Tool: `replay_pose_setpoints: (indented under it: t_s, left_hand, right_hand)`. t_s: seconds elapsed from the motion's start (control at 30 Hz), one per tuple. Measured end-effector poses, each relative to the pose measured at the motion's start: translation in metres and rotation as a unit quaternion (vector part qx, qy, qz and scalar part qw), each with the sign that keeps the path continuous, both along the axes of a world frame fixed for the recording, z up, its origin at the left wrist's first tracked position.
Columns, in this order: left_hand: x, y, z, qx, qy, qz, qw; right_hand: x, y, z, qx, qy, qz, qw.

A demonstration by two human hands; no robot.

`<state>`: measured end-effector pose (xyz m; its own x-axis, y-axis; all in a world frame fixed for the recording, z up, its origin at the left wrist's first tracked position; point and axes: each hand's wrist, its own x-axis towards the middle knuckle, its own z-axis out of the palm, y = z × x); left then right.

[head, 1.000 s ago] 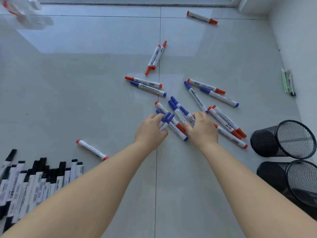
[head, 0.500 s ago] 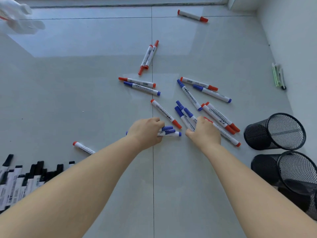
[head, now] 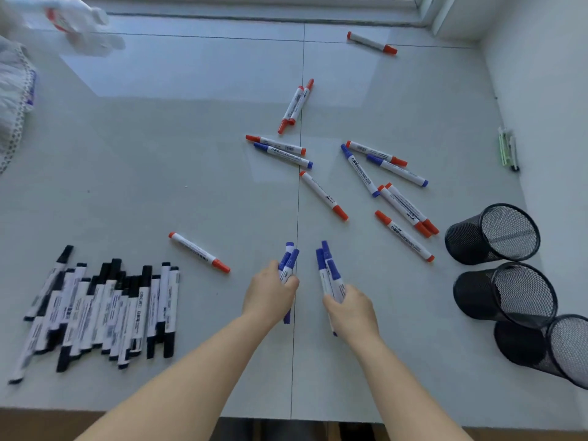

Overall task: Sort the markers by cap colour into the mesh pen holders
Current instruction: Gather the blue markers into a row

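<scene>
My left hand (head: pixel 270 292) and right hand (head: pixel 350 308) each grip upright blue-capped markers (head: pixel 331 275); the 3 mesh holders (head: pixel 506 291) lie at frame right, nearer my right hand.

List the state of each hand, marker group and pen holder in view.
left hand: grips a bunch of blue-capped markers
right hand: grips more blue markers
red-capped markers: scattered loose
black-capped markers: lying in a row
mesh pen holders: three, tipped on their sides

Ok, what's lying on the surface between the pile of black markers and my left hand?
In the head view, one red-capped marker lies between the black-capped markers and the left hand.
</scene>
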<state>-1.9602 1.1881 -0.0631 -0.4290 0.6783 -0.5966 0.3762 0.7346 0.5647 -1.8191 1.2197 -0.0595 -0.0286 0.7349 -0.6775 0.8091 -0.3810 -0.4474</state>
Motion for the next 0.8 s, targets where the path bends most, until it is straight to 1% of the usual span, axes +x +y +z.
replay_pose_setpoints:
  t_s: [0.1, 0.2, 0.33, 0.47, 0.53, 0.73, 0.8]
  left_hand:
    - [0.005, -0.029, -0.002, -0.032, -0.004, 0.002, 0.999]
    - [0.007, -0.051, -0.004, -0.044, 0.02, 0.012, 0.999]
    - [0.008, -0.065, -0.003, -0.027, 0.043, 0.039, 0.998]
    - [0.006, -0.075, -0.003, 0.004, 0.029, 0.076, 0.997]
    - [0.004, -0.078, -0.002, 0.018, 0.03, 0.085, 0.996]
    - [0.003, -0.079, 0.001, 0.025, 0.021, 0.096, 0.995]
    - [0.002, -0.079, 0.001, 0.026, 0.02, 0.086, 0.996]
  right_hand:
    - [-0.011, -0.03, -0.001, 0.004, -0.012, 0.018, 1.0]
    - [-0.022, -0.054, -0.001, 0.028, -0.032, 0.026, 0.999]
    - [-0.027, -0.068, -0.003, 0.056, -0.025, 0.004, 0.998]
    - [-0.025, -0.071, -0.003, 0.086, 0.017, -0.019, 0.996]
    - [-0.024, -0.071, -0.002, 0.1, 0.023, -0.017, 0.995]
    - [-0.023, -0.072, -0.002, 0.124, -0.032, 0.036, 0.991]
    - [-0.026, -0.074, -0.002, 0.12, -0.032, 0.048, 0.991]
